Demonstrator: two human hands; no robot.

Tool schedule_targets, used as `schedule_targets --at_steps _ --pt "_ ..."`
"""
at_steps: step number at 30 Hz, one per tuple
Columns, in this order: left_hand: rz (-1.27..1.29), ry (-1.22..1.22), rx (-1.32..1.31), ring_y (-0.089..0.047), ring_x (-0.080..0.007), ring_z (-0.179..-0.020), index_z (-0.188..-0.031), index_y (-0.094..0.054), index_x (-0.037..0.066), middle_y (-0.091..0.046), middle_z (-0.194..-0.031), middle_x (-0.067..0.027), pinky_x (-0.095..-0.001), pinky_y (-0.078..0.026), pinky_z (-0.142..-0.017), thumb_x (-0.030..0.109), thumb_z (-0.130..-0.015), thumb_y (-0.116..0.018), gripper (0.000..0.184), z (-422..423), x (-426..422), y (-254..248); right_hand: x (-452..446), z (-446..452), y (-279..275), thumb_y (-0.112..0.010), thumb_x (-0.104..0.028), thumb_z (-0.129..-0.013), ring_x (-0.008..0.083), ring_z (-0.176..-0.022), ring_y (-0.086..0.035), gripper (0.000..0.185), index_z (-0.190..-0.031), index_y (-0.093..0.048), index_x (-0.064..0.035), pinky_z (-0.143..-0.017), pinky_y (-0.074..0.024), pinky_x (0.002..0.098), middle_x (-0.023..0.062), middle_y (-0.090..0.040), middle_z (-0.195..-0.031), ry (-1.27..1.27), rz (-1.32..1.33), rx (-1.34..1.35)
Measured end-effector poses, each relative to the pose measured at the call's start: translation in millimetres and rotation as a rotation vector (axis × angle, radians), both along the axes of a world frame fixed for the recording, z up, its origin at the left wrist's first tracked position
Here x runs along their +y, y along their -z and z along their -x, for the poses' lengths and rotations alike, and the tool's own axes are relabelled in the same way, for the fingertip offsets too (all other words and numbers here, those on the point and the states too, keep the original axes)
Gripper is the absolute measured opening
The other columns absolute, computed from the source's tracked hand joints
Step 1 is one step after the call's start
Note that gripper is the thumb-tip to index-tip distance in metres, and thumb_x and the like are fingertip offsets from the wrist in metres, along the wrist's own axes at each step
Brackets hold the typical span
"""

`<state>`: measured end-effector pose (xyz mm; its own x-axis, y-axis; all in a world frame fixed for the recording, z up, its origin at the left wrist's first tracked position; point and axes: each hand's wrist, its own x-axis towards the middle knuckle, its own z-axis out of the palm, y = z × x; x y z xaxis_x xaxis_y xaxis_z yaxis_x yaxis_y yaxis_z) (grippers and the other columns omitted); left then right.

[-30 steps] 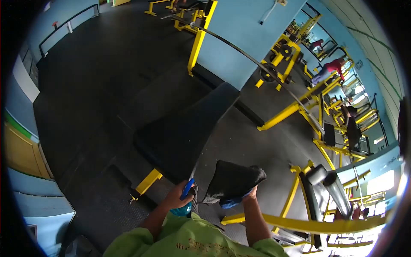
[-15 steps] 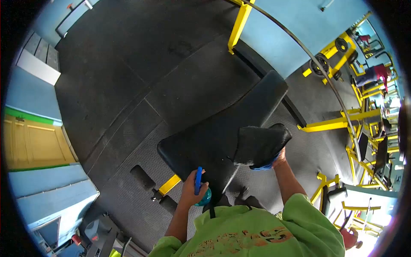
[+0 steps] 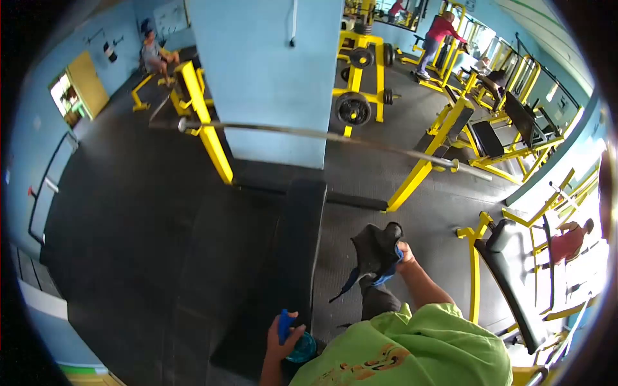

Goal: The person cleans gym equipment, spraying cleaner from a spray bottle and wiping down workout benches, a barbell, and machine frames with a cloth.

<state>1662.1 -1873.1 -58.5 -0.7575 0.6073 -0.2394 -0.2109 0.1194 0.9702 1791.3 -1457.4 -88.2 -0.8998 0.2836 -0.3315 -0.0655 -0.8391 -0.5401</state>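
My left hand (image 3: 282,342) is wrapped round a spray bottle (image 3: 302,348) with a blue trigger head and a see-through teal body. It is low in the view, over the near part of a long black padded bench (image 3: 300,241). In my right hand (image 3: 405,255), a black cloth-like piece (image 3: 375,249) with blue parts hangs bunched to the right of the bench. A dark bluish strip of it trails to the left. What exactly this piece is, I cannot make out. My fingers are partly hidden behind it.
A barbell (image 3: 309,132) lies across two yellow uprights (image 3: 207,132) beyond the bench. Weight plates (image 3: 353,109) hang on a rack behind. A person in red (image 3: 439,35) stands on a machine; another person (image 3: 156,56) sits far left. A padded bench (image 3: 508,276) stands at right.
My view has turned up and to the right, bringing the barbell and uprights in front. The black piece has moved off the bench to its right side and now hangs more crumpled. Both hands keep hold.
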Motion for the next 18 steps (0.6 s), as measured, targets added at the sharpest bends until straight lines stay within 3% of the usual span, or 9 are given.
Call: schedule_targets --at_steps 3,6,8,10,12,14,18 --pt "0.039 0.095 0.055 -0.057 -0.0061 -0.074 -0.111 -0.062 0.006 -0.066 -0.102 -0.0026 -0.0255 -0.049 -0.068 0.02 -0.077 -0.082 0.041 31.7 89.8 0.6 72.9 9.7 -15.1 -0.073 -0.027 -0.071 0.0328 -0.114 -0.06 0.06 -0.124 -0.061 -0.0008 -0.105 -0.0435 0.048 0.0169 -0.064 -0.122 0.012 -0.05 0.159" --pt "0.031 0.102 0.127 -0.056 -0.0065 -0.072 -0.112 -0.062 0.006 -0.066 -0.098 -0.0018 -0.0262 -0.048 -0.067 0.024 -0.077 -0.082 0.045 59.5 190.7 29.7 137.6 56.6 -27.1 -0.073 -0.024 -0.079 0.028 -0.113 -0.06 0.053 -0.127 -0.058 -0.0064 -0.101 -0.0472 0.0441 0.0125 -0.064 -0.121 0.325 -0.23 0.102" --pt "0.075 0.099 0.153 -0.056 -0.0066 -0.071 -0.113 -0.062 0.005 -0.066 -0.097 -0.0017 -0.0266 -0.048 -0.067 0.025 -0.077 -0.082 0.046 64.5 246.4 30.5 196.7 80.6 20.3 -0.069 -0.02 -0.083 0.0265 -0.109 -0.062 0.045 -0.125 -0.059 -0.006 -0.099 -0.0481 0.0442 0.0109 -0.065 -0.118 0.302 -0.053 0.074" --pt "0.132 0.122 0.35 -0.057 -0.0069 -0.072 -0.115 -0.061 0.004 -0.066 -0.096 -0.0027 -0.0273 -0.049 -0.068 0.026 -0.078 -0.081 0.048 70.0 307.9 1.6 208.6 111.2 -24.0 -0.065 -0.017 -0.086 0.0255 -0.104 -0.064 0.039 -0.122 -0.059 -0.0048 -0.094 -0.0509 0.0425 0.0099 -0.065 -0.116 0.163 -0.028 0.249" --pt "0.116 0.143 0.31 -0.057 -0.0072 -0.074 -0.117 -0.06 0.006 -0.065 -0.095 -0.0026 -0.0269 -0.049 -0.069 0.022 -0.079 -0.08 0.046 77.0 353.2 -29.4 236.5 148.3 -31.5 -0.066 -0.01 -0.083 0.0242 -0.1 -0.065 0.037 -0.12 -0.061 -0.003 -0.09 -0.053 0.0403 0.0101 -0.066 -0.113 0.162 -0.089 0.153" --pt "0.109 0.159 0.292 -0.058 -0.0074 -0.075 -0.118 -0.06 0.008 -0.065 -0.094 -0.0024 -0.0264 -0.049 -0.07 0.018 -0.08 -0.079 0.044 81.1 380.1 -38.6 244.2 189.6 -88.4 -0.062 -0.008 -0.086 0.0221 -0.098 -0.066 0.035 -0.121 -0.06 -0.0013 -0.09 -0.053 0.0381 0.0106 -0.067 -0.112 0.236 -0.414 0.208" --pt "0.057 0.17 0.228 -0.055 -0.0081 -0.071 -0.119 -0.059 0.004 -0.064 -0.097 -0.0029 -0.0269 -0.049 -0.069 0.024 -0.079 -0.079 0.049 108.9 408.0 -34.6 271.8 301.6 -99.3 -0.072 -0.005 -0.076 0.0155 -0.089 -0.062 0.03 -0.105 -0.065 0.0 -0.082 -0.0515 0.0338 0.0045 -0.068 -0.095 0.212 -0.876 0.151"
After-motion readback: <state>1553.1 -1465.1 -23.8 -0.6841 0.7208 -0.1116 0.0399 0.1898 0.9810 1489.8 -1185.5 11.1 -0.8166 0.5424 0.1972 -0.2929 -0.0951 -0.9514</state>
